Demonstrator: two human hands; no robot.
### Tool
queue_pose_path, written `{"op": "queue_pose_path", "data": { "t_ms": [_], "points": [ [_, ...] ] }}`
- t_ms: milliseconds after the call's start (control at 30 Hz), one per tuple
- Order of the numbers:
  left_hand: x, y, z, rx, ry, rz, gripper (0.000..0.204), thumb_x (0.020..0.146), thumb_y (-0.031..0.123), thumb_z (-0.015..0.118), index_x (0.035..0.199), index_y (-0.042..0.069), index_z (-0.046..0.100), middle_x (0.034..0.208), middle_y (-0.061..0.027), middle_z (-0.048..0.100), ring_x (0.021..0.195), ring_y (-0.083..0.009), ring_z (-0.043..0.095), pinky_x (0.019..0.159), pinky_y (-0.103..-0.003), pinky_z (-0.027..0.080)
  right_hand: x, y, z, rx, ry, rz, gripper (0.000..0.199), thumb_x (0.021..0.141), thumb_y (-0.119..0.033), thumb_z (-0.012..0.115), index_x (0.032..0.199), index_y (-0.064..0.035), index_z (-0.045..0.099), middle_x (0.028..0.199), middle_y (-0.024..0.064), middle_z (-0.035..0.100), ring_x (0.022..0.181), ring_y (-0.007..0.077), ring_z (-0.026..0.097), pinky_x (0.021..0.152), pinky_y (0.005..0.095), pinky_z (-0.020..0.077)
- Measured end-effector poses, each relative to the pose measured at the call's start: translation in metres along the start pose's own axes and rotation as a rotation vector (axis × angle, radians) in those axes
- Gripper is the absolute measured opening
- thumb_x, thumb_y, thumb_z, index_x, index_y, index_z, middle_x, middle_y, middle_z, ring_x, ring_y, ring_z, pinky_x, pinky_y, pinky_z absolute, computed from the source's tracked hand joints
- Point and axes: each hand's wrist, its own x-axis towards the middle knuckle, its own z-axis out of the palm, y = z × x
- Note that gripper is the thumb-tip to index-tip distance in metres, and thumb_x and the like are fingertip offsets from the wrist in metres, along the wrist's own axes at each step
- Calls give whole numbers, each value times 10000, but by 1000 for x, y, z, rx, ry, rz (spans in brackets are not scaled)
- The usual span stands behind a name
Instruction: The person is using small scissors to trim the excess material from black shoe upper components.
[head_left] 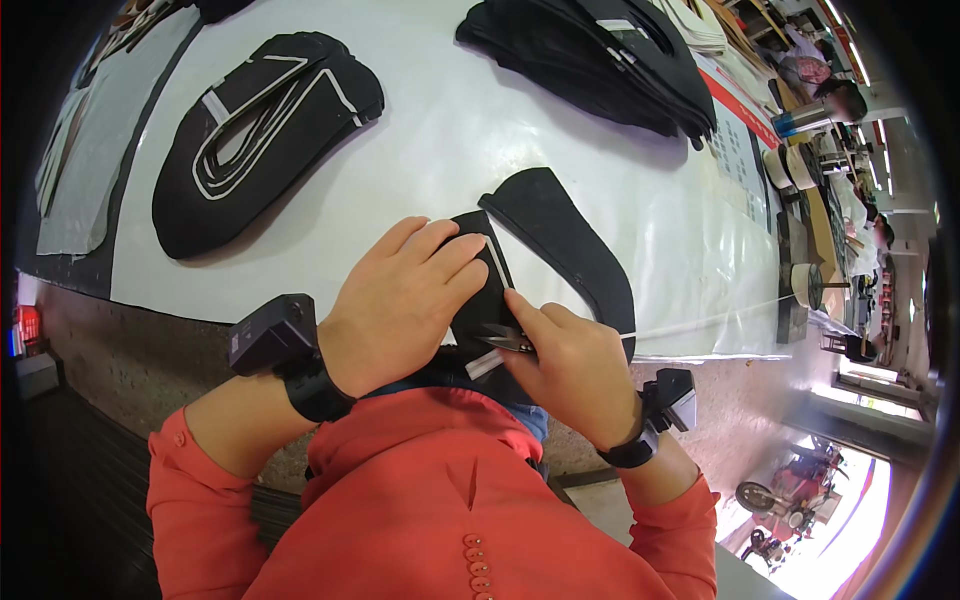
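Observation:
A curved black fabric piece (484,290) with a white strip along its edge lies at the table's near edge, in front of my body. My left hand (415,290) rests on top of it, fingers slightly spread and lying over the fabric; its thumb is hidden. My right hand (568,365) is closed round small metal thread snips (502,338), whose blades point left over the fabric. Its thumb and forefinger are close to the white-edged side. A short white strip end (484,364) hangs below the snips. Just right of this lies another curved black piece (575,245).
A stack of black pieces with white edging (270,135) lies at the left of the white table (400,130). Another black pile (590,70) sits at the far side. Thread spools (806,285) stand along the right edge. People and a motorbike (785,500) are farther right.

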Motion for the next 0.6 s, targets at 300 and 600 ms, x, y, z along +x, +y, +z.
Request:
{"op": "queue_pose_path", "data": {
  "t_ms": [300,600],
  "points": [
    [8,3,-5,-37,-19,25,413,773,36,699,1185,44,669,1274,-98,613,1213,-321,544,1069,-467,444,-4,-22,1,-186,-25,52,660,763,-329,827,1296,12,639,754,50,580,544,205,585,528,326,452],
    [-14,23,4,71,-20,-77,492,835,170,774,1297,61,649,1326,-91,605,1271,-320,527,1130,-503,404,-1,11,-45,-169,-204,27,537,766,-152,789,1280,-99,643,812,81,668,762,279,673,724,406,488]
  ]
}}
